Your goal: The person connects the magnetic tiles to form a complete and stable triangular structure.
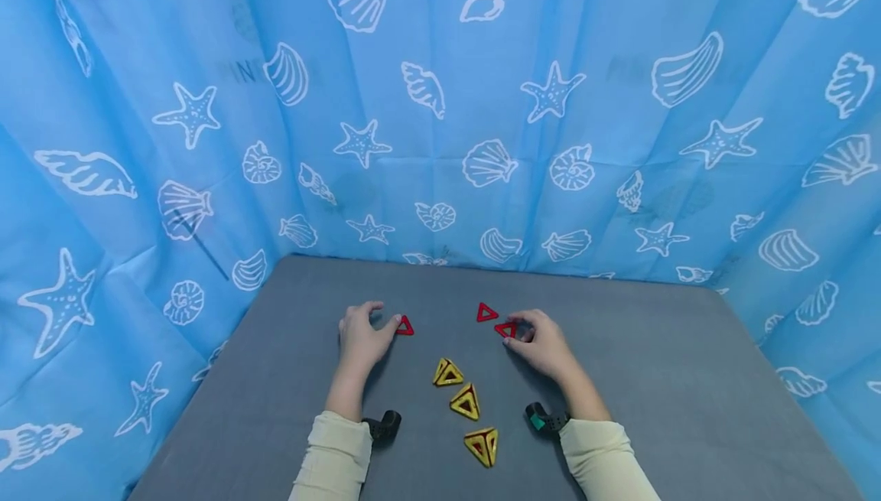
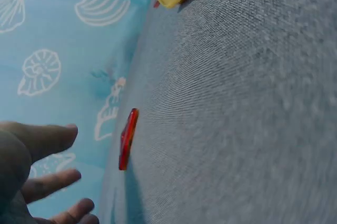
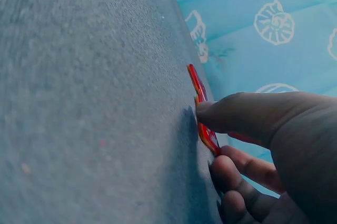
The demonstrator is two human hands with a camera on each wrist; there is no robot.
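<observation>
My left hand [image 1: 363, 338] hovers at the table's back left, thumb and fingers spread apart with nothing between them. Just right of its thumb lies a red triangular frame [image 1: 410, 327]; in the left wrist view this triangle [image 2: 128, 141] sits flat, apart from the fingers. At the back right my right hand [image 1: 546, 343] pinches a second red triangle [image 1: 505, 329] between thumb and fingertips. The right wrist view shows the thumb pressed on the edge of that triangle [image 3: 208, 137], partly covering it. A third red triangle [image 1: 491, 316] lies beyond it, close by.
Three yellow pyramid-like pieces with dark red insides, a far one [image 1: 448, 373], a middle one [image 1: 465, 402] and a near one [image 1: 482, 446], stand in a row between the forearms. A blue shell-print curtain [image 1: 440, 180] hangs behind the grey table [image 1: 654, 379].
</observation>
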